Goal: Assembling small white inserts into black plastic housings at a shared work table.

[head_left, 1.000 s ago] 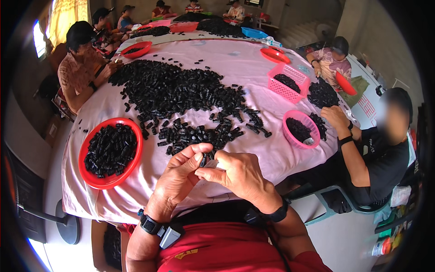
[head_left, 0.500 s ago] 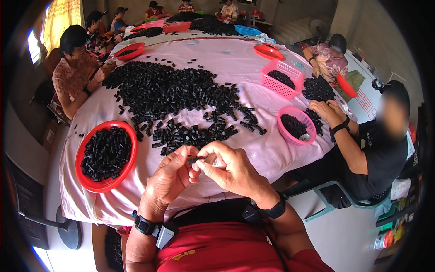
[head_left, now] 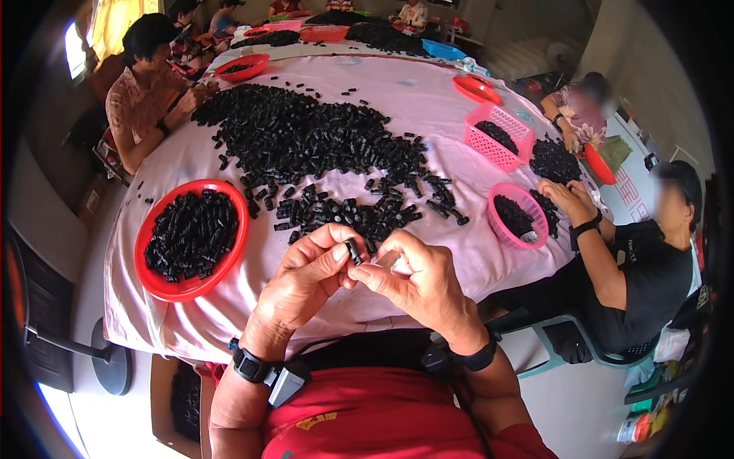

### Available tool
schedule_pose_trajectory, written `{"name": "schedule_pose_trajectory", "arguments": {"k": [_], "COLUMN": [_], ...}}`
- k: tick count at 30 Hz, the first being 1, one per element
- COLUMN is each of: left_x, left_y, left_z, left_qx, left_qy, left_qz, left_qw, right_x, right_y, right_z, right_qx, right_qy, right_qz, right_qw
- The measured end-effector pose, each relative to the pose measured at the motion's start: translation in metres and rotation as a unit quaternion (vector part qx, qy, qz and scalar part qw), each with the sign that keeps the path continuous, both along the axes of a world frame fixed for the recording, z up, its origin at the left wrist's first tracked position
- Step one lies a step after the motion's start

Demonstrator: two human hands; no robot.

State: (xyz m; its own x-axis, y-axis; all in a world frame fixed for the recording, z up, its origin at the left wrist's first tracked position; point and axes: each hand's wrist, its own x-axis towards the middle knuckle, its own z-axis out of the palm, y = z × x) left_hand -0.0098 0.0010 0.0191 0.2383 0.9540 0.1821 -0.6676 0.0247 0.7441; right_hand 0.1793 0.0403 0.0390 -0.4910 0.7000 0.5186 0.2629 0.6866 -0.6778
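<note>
My left hand (head_left: 304, 279) pinches a small black ribbed cylinder (head_left: 352, 251) between thumb and fingers, tilted above the near edge of the cloth. Close against its lower end are the thumb and fingertips of my right hand (head_left: 428, 287), bent and closed. Something white (head_left: 401, 265) shows within the right hand's curl; what it is I cannot make out. Just beyond both hands lies a large spread heap of similar black cylinders (head_left: 306, 138). A red round basin (head_left: 239, 264) filled with such pieces stands to the left of my left hand.
The table wears a pink cloth (head_left: 290, 314). At right stand a pink round basket (head_left: 541, 222) and a pink rectangular basket (head_left: 527, 138), both holding small black parts. A co-worker in black (head_left: 650, 268) sits at the right; another person (head_left: 138, 99) works at the left. Several others sit farther off.
The view has shifted, so the table sits further right and higher. The black cylinder has turned more upright in my left fingers and shows more fully; my right fingers have eased back slightly.
</note>
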Motion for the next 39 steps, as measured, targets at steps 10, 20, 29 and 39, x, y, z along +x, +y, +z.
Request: {"name": "schedule_pose_trajectory", "arguments": {"k": [10, 20, 29, 39], "left_x": [0.002, 0.002, 0.0, 0.0], "left_y": [-0.003, -0.004, -0.003, -0.003], "left_z": [0.004, 0.002, 0.001, 0.001], "left_qx": [-0.002, -0.003, 0.003, -0.007], "left_qy": [0.019, 0.046, 0.099, 0.073], "left_qz": [-0.046, -0.046, -0.021, -0.04], "left_qw": [0.999, 0.998, 0.995, 0.997], "right_x": [-0.001, -0.001, -0.001, -0.002], "right_y": [-0.004, -0.001, -0.002, -0.001], "right_z": [0.007, 0.0, 0.001, 0.0], "right_qx": [0.077, 0.145, 0.159, 0.148], "right_qy": [-0.082, -0.12, -0.136, -0.126], "right_qz": [-0.055, -0.075, -0.071, -0.071], "right_qw": [0.992, 0.979, 0.975, 0.978]}}
